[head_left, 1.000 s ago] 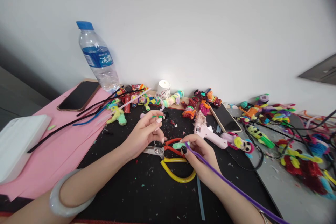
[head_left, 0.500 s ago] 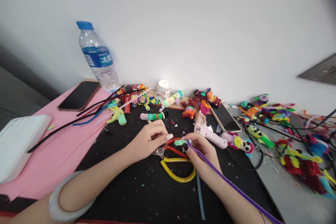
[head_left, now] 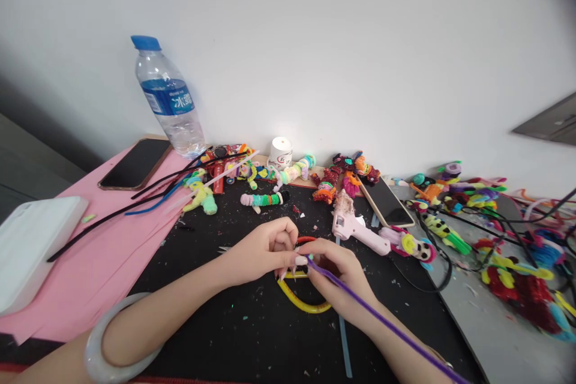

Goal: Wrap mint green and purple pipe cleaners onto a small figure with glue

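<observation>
My right hand (head_left: 339, 273) pinches a fuzzy purple pipe cleaner (head_left: 382, 305), whose long tail runs over the wrist toward the lower right. At its near end shows a sliver of a small light-green piece (head_left: 311, 257), mostly covered by fingers. The closed fingers of my left hand (head_left: 272, 249) meet the right fingertips there, thumb and finger pressed on that green piece. Beneath both hands lie scissors with red and yellow handles (head_left: 306, 306), partly hidden. A translucent glue stick (head_left: 344, 342) is on the black mat (head_left: 216, 324) under the right hand.
A pink glue gun (head_left: 360, 233) rests behind my right hand, near a phone (head_left: 387, 203). A striped pipe-cleaner roll (head_left: 263, 199) and a paper cup (head_left: 280, 153) are farther back. Left are a bottle (head_left: 168, 99) and white box (head_left: 38, 252); right, several pipe-cleaner figures (head_left: 450, 234).
My left hand has moved right and slightly down to meet my right hand. The right hand has shifted left and down, and the green piece is now mostly covered.
</observation>
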`<state>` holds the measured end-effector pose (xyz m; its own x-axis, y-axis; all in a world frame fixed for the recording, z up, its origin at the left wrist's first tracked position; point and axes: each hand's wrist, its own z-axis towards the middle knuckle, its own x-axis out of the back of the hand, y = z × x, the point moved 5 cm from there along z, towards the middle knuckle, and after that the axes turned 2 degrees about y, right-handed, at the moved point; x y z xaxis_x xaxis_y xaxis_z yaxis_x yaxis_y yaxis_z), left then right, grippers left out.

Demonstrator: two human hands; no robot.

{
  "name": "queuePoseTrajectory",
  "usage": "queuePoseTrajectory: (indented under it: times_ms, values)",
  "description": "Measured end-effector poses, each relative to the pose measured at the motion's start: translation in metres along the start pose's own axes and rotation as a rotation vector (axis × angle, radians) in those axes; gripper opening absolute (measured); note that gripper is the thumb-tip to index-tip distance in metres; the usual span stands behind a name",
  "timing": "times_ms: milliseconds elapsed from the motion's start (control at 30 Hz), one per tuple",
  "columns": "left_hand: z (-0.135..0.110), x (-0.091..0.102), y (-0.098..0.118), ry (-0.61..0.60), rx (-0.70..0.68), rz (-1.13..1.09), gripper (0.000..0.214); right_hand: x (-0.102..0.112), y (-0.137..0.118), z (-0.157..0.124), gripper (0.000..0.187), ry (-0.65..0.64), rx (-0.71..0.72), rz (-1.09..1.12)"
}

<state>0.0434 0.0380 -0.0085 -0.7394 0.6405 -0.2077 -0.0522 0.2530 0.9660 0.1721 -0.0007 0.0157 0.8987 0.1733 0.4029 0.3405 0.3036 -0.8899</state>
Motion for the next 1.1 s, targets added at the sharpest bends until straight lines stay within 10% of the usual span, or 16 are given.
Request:
queuePoseTrajectory:
  times_ms: [400,767,1100]
  values:
    - [0.000,0.000,0.000,-0.009,0.001,-0.129,0.024,0.006,0.000,0.003,0.017,0.081,-0.060,0.123]
    - [-0.006,0.003,0.011,0.144,-0.159,0.267,0.023,0.013,0.005,-0.002,0.037,0.203,0.009,0.131]
    - [-0.005,0.005,0.012,0.185,-0.180,0.337,0.013,0.018,-0.002,0.003,0.016,0.236,0.153,-0.086]
